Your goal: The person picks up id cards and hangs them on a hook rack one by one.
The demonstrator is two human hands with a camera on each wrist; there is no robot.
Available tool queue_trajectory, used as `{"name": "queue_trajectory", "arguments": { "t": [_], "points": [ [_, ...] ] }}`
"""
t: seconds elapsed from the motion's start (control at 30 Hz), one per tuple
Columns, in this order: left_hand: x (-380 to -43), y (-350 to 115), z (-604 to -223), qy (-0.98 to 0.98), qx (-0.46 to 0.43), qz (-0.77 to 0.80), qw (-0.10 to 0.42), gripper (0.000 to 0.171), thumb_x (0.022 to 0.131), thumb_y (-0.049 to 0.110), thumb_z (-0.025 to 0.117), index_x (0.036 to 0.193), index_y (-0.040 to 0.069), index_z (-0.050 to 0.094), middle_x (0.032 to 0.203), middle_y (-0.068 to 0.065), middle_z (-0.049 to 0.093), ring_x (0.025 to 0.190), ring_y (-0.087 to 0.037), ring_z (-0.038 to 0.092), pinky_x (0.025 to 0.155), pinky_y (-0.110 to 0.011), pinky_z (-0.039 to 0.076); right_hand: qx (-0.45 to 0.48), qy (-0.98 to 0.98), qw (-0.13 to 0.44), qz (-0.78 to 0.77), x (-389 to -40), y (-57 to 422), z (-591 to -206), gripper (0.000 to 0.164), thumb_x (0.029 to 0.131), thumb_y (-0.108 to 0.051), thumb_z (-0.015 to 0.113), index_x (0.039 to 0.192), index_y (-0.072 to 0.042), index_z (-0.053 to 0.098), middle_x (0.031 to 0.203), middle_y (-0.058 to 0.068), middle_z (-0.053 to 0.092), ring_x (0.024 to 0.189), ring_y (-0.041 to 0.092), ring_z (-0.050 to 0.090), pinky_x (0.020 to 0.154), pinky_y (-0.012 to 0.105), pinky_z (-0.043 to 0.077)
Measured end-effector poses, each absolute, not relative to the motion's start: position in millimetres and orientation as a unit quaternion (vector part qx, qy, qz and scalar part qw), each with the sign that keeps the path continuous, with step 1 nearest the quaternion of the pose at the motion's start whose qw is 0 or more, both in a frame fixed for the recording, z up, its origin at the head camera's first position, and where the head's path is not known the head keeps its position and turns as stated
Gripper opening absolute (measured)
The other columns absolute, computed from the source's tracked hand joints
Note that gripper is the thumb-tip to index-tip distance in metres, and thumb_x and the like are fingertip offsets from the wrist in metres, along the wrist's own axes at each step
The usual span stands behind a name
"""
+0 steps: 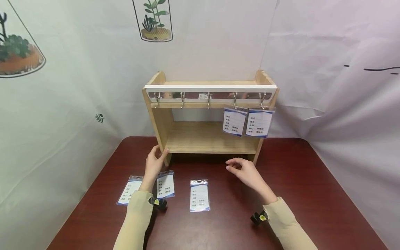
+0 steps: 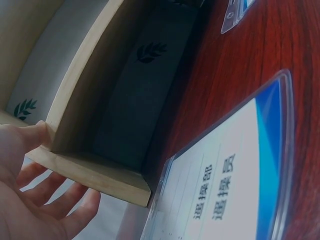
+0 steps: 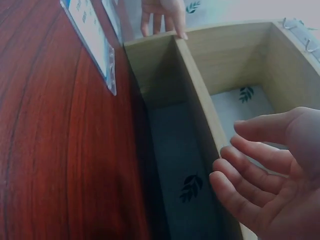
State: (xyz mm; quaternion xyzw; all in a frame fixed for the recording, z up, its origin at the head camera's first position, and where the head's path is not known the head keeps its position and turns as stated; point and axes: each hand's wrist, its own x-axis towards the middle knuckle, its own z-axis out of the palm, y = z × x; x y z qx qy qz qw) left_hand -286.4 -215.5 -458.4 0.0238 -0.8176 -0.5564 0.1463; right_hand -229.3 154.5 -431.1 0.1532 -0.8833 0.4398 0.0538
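A small wooden shelf (image 1: 200, 137) stands on the table. My left hand (image 1: 153, 166) grips the lower part of its left side panel; in the left wrist view the thumb is at the shelf board's front edge and the fingers lie along the panel's outer face. My right hand (image 1: 248, 175) hovers before the shelf's right side, fingers loosely bent, with nothing in it. Two clear-sleeved ID badges, one (image 1: 234, 121) beside the other (image 1: 258, 123), hang from the right-hand hooks. Three more badges lie on the table: one (image 1: 199, 197) in the middle, two (image 1: 165, 185) (image 1: 128, 191) near my left forearm.
A white rail (image 1: 212, 89) with several metal hooks (image 1: 208, 99) runs across the shelf's top front. The dark red table (image 1: 231, 222) extends around it. White printed cloth (image 1: 93, 69) encloses the back and sides.
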Motion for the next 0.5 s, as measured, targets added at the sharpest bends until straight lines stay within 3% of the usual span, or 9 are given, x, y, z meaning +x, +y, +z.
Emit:
{"name": "queue_trajectory", "arguments": {
  "t": [0.2,0.5],
  "points": [
    [-287,-215,-458,-0.814,0.023,-0.562,0.148,0.06,0.096,0.043,0.068,0.142,0.006,0.053,0.134,-0.022,0.061,0.122,-0.036,0.059,0.099,-0.052,0.05,0.164,-0.899,0.023,0.406,-235,156,-438,0.024,0.092,-0.015,0.074,0.112,-0.003,0.073,0.093,-0.001,0.071,0.084,0.013,0.066,0.075,0.031,0.053],
    [-287,-215,-459,-0.814,0.024,-0.561,0.148,0.061,0.097,0.043,0.068,0.142,0.005,0.052,0.135,-0.022,0.061,0.123,-0.036,0.058,0.1,-0.052,0.05,0.186,-0.913,-0.031,0.363,-240,158,-452,0.032,0.091,-0.015,0.074,0.119,0.001,0.07,0.111,0.012,0.072,0.097,0.024,0.066,0.087,0.043,0.055]
  ]
}}
